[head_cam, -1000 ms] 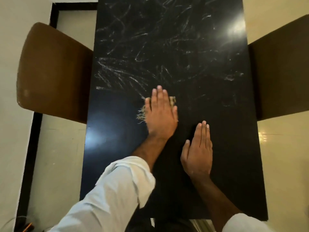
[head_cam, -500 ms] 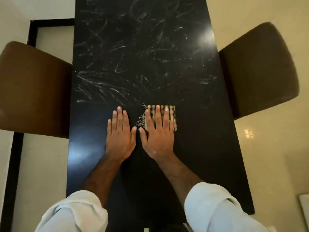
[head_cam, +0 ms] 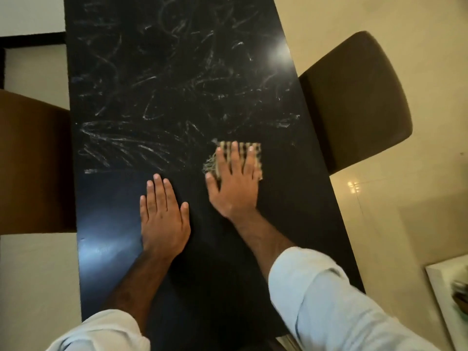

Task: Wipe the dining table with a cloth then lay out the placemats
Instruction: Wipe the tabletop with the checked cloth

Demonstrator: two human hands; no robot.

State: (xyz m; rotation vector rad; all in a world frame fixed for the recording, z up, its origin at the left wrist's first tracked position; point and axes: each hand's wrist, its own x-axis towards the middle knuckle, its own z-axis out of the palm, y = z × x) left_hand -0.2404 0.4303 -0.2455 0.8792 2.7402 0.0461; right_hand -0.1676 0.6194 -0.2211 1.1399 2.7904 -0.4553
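The black dining table (head_cam: 177,72) runs away from me, its far half covered with white chalky smears, while the near part is dark and glossy. A small checked cloth (head_cam: 241,145) with a frayed left edge lies at the border of the smears. My right hand (head_cam: 235,183) presses flat on it with fingers spread, covering most of it. To its left, my left hand (head_cam: 163,216) rests flat on the bare tabletop, holding nothing. No placemats are in view.
A brown chair (head_cam: 30,160) stands at the table's left side and another brown chair (head_cam: 354,97) at the right side. A white-edged surface (head_cam: 445,300) with blurred items shows at the lower right. Cream floor tiles surround the table.
The cloth passed from my left hand to my right hand, which has slid it to the right. My left hand now lies flat on the table beside it.
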